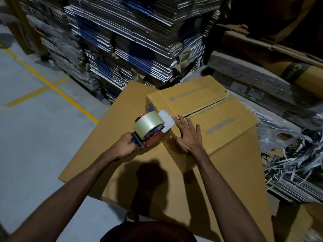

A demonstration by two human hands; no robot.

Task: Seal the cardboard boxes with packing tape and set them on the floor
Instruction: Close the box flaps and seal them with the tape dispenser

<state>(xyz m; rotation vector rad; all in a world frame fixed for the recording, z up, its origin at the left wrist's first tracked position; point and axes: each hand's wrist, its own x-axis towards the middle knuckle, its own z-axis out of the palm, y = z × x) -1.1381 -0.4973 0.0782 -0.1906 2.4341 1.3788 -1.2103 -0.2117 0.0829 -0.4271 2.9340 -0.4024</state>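
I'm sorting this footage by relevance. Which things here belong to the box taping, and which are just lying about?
In use: tape dispenser in left hand; cardboard box under right hand; flat cardboard sheet beneath.

Lying about: stacked flattened cartons; strapping scraps; plastic wrap.

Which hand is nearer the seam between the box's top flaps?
Right. The right hand lies flat on the box beside the seam; the left hand grips the tape dispenser off the box's edge.

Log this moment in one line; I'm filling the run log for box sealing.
left hand: grips tape dispenser | right hand: flat on box | seam: untaped | box: on flattened cardboard
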